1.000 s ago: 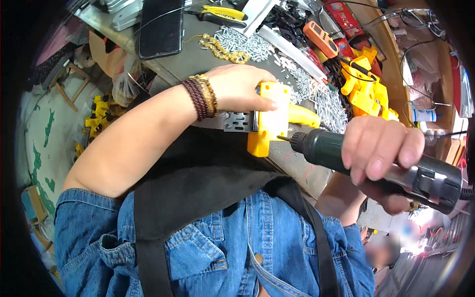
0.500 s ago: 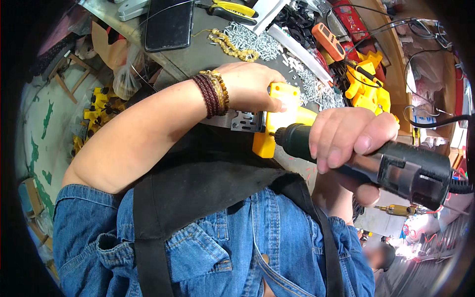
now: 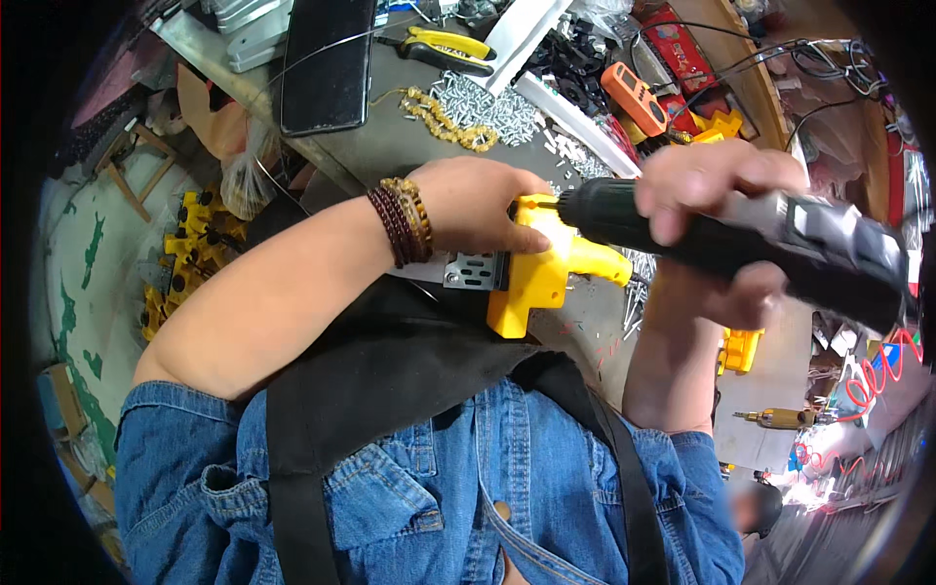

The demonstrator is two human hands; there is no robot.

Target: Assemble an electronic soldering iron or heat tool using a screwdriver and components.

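Note:
My left hand (image 3: 478, 207) is closed on a yellow plastic tool housing (image 3: 534, 283) with a stubby handle sticking out to the right. A slotted metal plate (image 3: 475, 271) extends from the housing's left side, partly under my wrist. My right hand (image 3: 726, 185) grips a dark electric screwdriver (image 3: 624, 213), held nearly level and pointing left. The screwdriver's bit reaches the upper end of the housing, close to my left fingers. Whether a screw sits under the bit is too small to tell.
Beyond my hands lie a heap of screws (image 3: 478, 109), yellow-handled pliers (image 3: 448, 49), a black phone (image 3: 327, 68) and an orange meter (image 3: 634, 99). Yellow parts (image 3: 200, 229) are piled at the left. A brass-coloured air screwdriver (image 3: 785, 418) lies at the right.
The screwdriver has gone from the housing's lower edge up to its upper end, along with my right hand. My left hand keeps its grip; hand and housing appear slightly lower in view.

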